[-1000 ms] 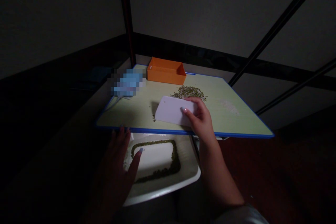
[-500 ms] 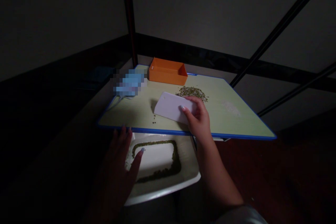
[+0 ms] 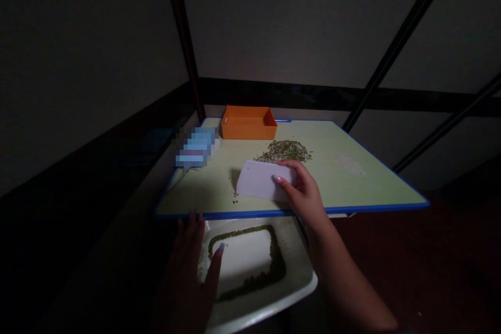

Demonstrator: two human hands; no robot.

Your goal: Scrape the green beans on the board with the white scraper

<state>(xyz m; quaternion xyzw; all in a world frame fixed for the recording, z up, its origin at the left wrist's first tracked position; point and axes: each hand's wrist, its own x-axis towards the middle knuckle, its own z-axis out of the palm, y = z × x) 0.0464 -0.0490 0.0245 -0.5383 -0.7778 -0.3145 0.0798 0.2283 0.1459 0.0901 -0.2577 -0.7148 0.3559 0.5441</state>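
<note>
Blue-edged green worktop: we log a white plastic dough scraper gripped by the right hand, fingers closed, near the front edge, below a heap of mung beans. Left hand open over a white tray beyond that edge.

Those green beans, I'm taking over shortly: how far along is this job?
Done: a ring of green beans lies in the white tray, around its bare middle. In hand: the right hand grips a white plastic scraper on the board, short of the heap, while the left hand sits open over the tray. Left: that heap of beans and a few strays.
</note>
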